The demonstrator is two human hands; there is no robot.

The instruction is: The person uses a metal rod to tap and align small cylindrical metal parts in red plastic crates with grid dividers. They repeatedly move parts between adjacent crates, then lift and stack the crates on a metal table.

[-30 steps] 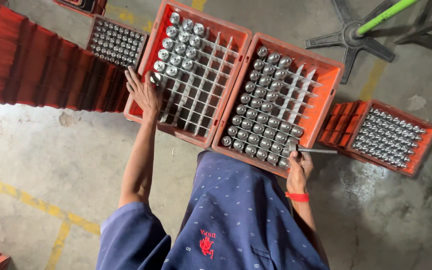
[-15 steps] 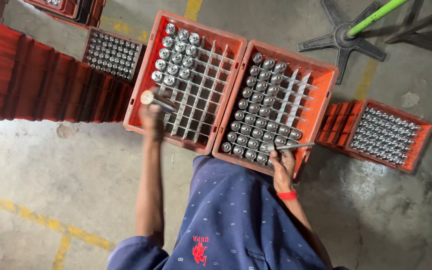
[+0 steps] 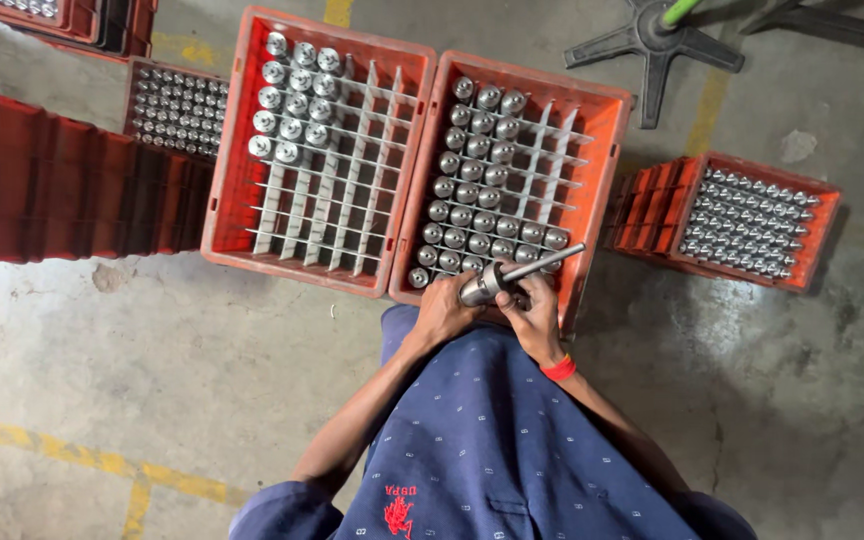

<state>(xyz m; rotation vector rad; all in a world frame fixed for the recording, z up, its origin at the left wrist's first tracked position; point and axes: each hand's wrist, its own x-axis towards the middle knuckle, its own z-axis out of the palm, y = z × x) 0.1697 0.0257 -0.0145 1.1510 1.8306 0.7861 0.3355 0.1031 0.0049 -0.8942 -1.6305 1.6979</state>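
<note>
Two hands meet over the near edge of the right crate (image 3: pixel 602 110), and that's where the action is: the left hand (image 3: pixel 444 310) is wrapped around a metal part (image 3: pixel 480 287), fingers curled tight on its fat end, while the right hand (image 3: pixel 534 312) pinches a thin rod (image 3: pixel 544 262) that pokes up and right from the part. So the part sits in the air just above the crate's front rim, touching both hands. To do this bit well, the person probably wants to keep the left grip firm and low so the part doesn't spin, and keep the rod in line with the part instead of levering it sideways. Dropping it onto the packed rows of parts (image 3: pixel 472 190) below looks like the main risk. The left crate (image 3: pixel 242 150) has only its top-left cells filled; the rest of its grid is bare dividers. Compared with half a second ago, the left hand has come off the left crate and swung over to the right one, and the rod, which lay across the crate rim in the right hand, now meets the part.
</note>
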